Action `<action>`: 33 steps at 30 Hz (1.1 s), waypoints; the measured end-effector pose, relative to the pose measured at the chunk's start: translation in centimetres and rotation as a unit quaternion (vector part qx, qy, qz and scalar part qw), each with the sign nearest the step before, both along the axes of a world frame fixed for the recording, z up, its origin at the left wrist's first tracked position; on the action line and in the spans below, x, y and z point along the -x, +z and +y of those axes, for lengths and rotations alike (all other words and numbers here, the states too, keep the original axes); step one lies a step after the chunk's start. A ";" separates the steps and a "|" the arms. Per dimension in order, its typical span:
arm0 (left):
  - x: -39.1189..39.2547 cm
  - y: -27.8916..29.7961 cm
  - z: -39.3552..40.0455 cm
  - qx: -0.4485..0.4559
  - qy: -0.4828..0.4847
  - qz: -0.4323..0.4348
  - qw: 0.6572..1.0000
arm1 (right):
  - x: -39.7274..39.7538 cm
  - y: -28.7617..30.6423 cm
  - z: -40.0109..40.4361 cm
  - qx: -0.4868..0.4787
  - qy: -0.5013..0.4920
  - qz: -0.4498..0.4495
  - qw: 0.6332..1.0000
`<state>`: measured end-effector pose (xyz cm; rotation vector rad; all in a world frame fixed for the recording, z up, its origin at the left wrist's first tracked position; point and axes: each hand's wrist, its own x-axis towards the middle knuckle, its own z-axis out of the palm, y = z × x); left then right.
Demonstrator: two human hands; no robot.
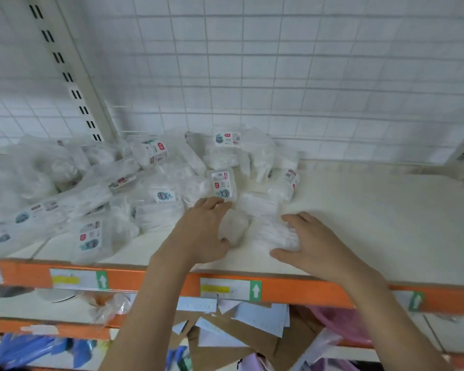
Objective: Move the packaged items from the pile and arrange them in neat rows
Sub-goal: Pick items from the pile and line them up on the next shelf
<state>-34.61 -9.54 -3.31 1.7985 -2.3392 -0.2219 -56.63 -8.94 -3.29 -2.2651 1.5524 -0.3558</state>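
Observation:
A loose pile of clear packets [156, 180] with small printed labels covers the left and middle of the cream shelf [373, 223]. My left hand [201, 231] lies at the pile's right edge, its thumb and fingers curled round a clear packet [233, 228]. Its fingertips reach a labelled packet [223, 186]. My right hand [311, 242] rests flat, fingers spread, on a white packet [276, 234] lying on the shelf just right of the left hand.
The shelf's right half shows bare cream board. An orange front rail [292, 287] with price tags runs along the near edge. A white wire grid [279, 76] backs the shelf. Paper, cardboard and bags sit on the lower shelf [239, 330].

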 end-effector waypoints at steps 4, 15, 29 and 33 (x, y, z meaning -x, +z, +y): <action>0.7 -0.4 -1.2 -0.043 -0.038 -0.070 0.996 | 2.1 0.1 1.0 0.019 -0.086 -0.042 0.995; 5.7 1.3 -0.8 0.094 -0.048 0.032 0.994 | 8.1 -0.5 2.1 0.064 -0.223 -0.125 0.965; 30.5 0.7 1.8 0.126 0.041 0.208 0.969 | 30.1 1.5 4.0 0.106 -0.308 -0.043 0.945; 35.6 0.6 2.0 0.139 0.010 0.229 0.963 | 35.0 1.3 2.9 0.132 -0.231 -0.134 0.955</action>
